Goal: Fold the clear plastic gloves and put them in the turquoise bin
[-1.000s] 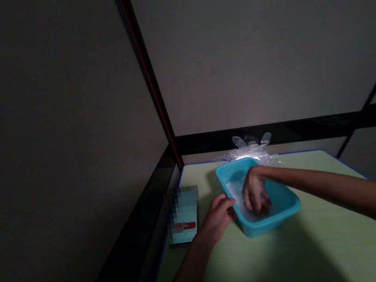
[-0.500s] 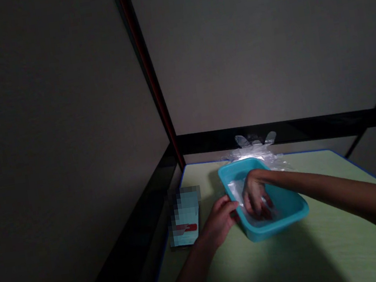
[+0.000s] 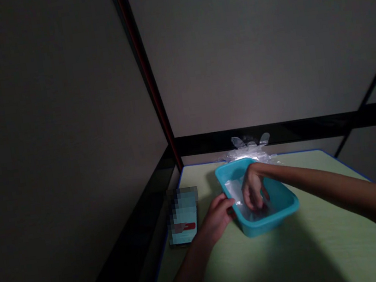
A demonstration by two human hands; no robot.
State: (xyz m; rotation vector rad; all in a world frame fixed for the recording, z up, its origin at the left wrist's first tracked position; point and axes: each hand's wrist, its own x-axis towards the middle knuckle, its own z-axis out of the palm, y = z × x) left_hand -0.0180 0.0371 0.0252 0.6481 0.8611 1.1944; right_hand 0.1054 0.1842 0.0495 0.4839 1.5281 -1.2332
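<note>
A turquoise plastic basin is on the green table, its near end toward me. My left hand grips the basin's left rim, thumb on top and fingers against the outer side. Inside the basin lies clear, crinkled plastic film. My right hand reaches down into the basin over the film, its fingers curled downward. The fingertips are partly hidden, and what they hold, if anything, cannot be made out. Behind the basin is a pile of clear plastic gloves.
On the left side of the green table lies a flat box or device, partly blurred, with a red patch. Grey walls with dark bands stand behind and left of the table.
My right hand has lifted slightly inside the basin and its fingers have drawn closer together. The view has shifted a little, and the basin appears slightly further left. My left hand keeps its grip.
</note>
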